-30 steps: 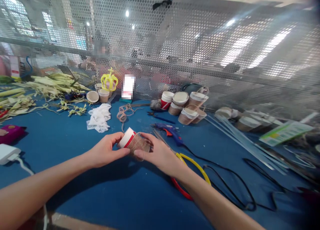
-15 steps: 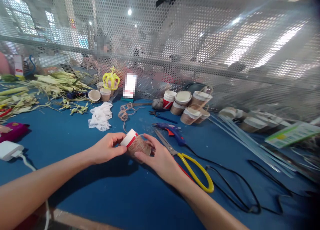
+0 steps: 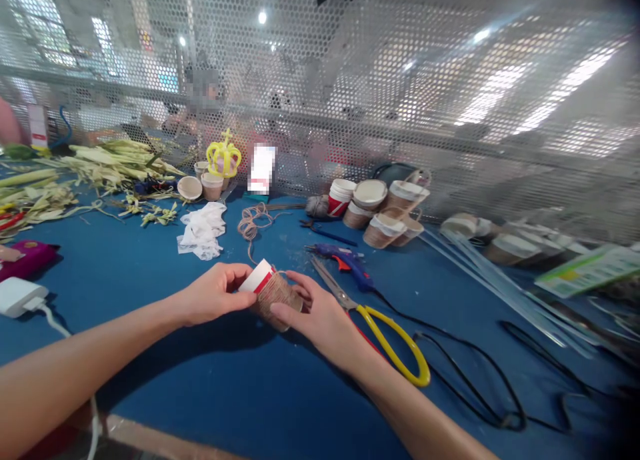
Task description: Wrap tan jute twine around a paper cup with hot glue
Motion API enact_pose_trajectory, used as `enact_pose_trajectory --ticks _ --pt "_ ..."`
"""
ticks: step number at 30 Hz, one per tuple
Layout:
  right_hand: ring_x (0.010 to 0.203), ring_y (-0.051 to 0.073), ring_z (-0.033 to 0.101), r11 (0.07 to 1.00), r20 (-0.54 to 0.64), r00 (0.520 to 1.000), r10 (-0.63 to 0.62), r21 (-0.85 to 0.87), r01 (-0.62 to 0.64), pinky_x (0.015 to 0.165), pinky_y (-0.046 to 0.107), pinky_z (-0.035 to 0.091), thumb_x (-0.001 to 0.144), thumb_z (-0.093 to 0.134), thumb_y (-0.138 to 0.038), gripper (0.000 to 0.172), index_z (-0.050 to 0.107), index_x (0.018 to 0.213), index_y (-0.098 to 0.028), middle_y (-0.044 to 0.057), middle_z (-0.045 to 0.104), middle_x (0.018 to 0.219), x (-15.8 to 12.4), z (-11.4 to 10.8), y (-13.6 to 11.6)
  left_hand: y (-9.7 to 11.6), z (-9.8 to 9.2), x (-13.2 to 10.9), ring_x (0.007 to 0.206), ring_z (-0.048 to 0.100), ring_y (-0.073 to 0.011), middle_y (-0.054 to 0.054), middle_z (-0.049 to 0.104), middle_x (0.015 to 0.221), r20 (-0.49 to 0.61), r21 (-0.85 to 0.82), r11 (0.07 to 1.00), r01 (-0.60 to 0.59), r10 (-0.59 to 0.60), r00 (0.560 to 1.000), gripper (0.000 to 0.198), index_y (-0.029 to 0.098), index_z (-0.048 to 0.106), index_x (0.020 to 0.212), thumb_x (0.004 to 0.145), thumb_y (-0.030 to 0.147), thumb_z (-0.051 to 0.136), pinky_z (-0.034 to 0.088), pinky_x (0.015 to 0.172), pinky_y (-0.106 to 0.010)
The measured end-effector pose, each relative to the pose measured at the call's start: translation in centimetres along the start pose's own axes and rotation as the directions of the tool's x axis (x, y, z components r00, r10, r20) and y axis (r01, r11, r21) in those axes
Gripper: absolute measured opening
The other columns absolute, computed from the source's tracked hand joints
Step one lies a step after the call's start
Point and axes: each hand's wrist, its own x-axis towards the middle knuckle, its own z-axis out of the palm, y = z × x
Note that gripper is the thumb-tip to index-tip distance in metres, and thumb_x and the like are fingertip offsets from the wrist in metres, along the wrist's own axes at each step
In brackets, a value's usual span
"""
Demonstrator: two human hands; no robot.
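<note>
White charger: lies towards the table's left edge, the white charger with its cable dropping over the near edge – well apart from your work.
White cloth: a crumpled white cloth, left of centre; best left out of the twine's path.
Left hand: your left hand pinches the cup's white end, fingers nearly closed, thumb on the near side. A light, steady hold here should be enough.
Loose twine: a loose tangle of twine lies beyond your hands, towards the far edge, one strand leading to the cup. Loosen the loops first, so nothing snags.
Cup: held near the table's middle, the cup tilts, white end and red band to the far left, twine rows around the rest. Lay each turn snugly against the last, without overlap.
Right hand: your right hand is curled round the wrapped end, thumb on the near side; some fingers are hidden. Press the rows without sliding them.
Scissors: yellow- and red-handled scissors lie just beside your right hand – mind your wrist.
Glue gun: the blue glue gun rests beyond the scissors; treat its nozzle as hot.
</note>
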Motion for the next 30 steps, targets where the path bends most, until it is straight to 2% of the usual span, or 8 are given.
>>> enact_pose_trajectory --ticks 4,8,13,18,20,23,27,30 --pt "0.095 0.022 0.058 0.995 -0.065 0.996 -0.056 -0.084 0.05 0.084 0.039 0.045 0.065 0.064 -0.037 0.068 0.04 0.123 -0.012 0.013 0.058 0.108 -0.2 0.1 0.0 0.3 -0.1 -0.1 0.07 0.053 -0.0128 -0.001 0.06 0.077 0.024 -0.017 1.0 -0.015 0.016 1.0 0.018 0.012 0.056 0.085 0.068 0.018 0.055 0.039 0.066 -0.024" --pt "0.099 0.024 0.056 0.941 -0.139 0.969 -0.204 -0.3 0.155 0.086 0.041 0.043 0.065 0.065 -0.033 0.069 0.039 0.125 -0.013 0.012 0.058 0.107 -0.7 0.3 -0.3 0.5 -0.1 -0.3 0.072 0.053 -0.013 0.0 0.061 0.083 0.052 -0.028 0.999 -0.024 0.025 0.998 0.026 0.013 0.055 0.092 0.067 0.017 0.058 0.04 0.067 -0.024" --pt "0.099 0.027 0.054 0.794 -0.068 0.912 -0.405 -0.52 0.314 0.085 0.046 0.043 0.066 0.065 -0.032 0.07 0.036 0.127 -0.014 0.014 0.057 0.108 -1.1 0.7 0.0 0.2 0.2 -0.3 0.071 0.054 -0.0129 -0.001 0.061 0.081 0.022 -0.11 0.994 0.009 -0.007 1.0 0.029 0.013 0.054 0.093 0.066 0.021 0.062 0.041 0.069 -0.026" --pt "0.1 0.03 0.051 0.59 0.042 0.807 -0.589 -0.66 0.465 0.083 0.047 0.045 0.067 0.066 -0.029 0.077 0.026 0.133 -0.019 0.013 0.055 0.111 -1.4 1.2 0.3 0.1 0.9 -0.2 0.068 0.053 -0.0128 -0.001 0.06 0.076 -0.085 -0.186 0.977 0.101 -0.118 0.989 0.025 0.012 0.055 0.083 0.066 0.027 0.065 0.042 0.066 -0.025" --pt "0.1 0.03 0.051 0.535 0.062 0.782 -0.62 -0.696 0.479 0.083 0.047 0.045 0.067 0.067 -0.028 0.08 0.024 0.134 -0.019 0.013 0.054 0.112 -1.5 1.3 0.2 0.0 1.1 -0.2 0.064 0.051 -0.0116 0.0 0.058 0.071 -0.132 -0.181 0.977 0.113 -0.138 0.982 0.024 0.011 0.056 0.08 0.066 0.029 0.064 0.039 0.062 -0.023" --pt "0.1 0.03 0.05 0.498 0.076 0.77 -0.633 -0.722 0.481 0.082 0.046 0.045 0.068 0.067 -0.028 0.08 0.024 0.134 -0.019 0.014 0.054 0.112 -1.6 1.4 0.1 0.0 1.1 -0.2 0.061 0.048 -0.0105 0.001 0.056 0.067 -0.153 -0.193 0.975 0.107 -0.138 0.979 0.024 0.01 0.058 0.076 0.067 0.031 0.064 0.036 0.059 -0.022" --pt "0.1 0.03 0.05 0.492 0.081 0.768 -0.636 -0.724 0.484 0.082 0.046 0.045 0.068 0.067 -0.028 0.078 0.026 0.133 -0.016 0.015 0.054 0.112 -1.7 1.4 0.1 0.0 1.0 -0.2 0.061 0.048 -0.0109 0.001 0.056 0.066 -0.129 -0.224 0.969 0.106 -0.137 0.982 0.024 0.01 0.059 0.076 0.068 0.032 0.062 0.036 0.06 -0.023" --pt "0.101 0.031 0.049 0.536 0.093 0.794 -0.601 -0.69 0.487 0.083 0.048 0.043 0.066 0.069 -0.031 0.076 0.032 0.13 -0.016 0.015 0.054 0.113 -1.6 1.1 0.1 0.1 1.0 -0.2 0.063 0.049 -0.011 0.0 0.057 0.069 -0.107 -0.226 0.967 0.118 -0.145 0.984 0.023 0.01 0.06 0.079 0.069 0.031 0.06 0.037 0.062 -0.023"
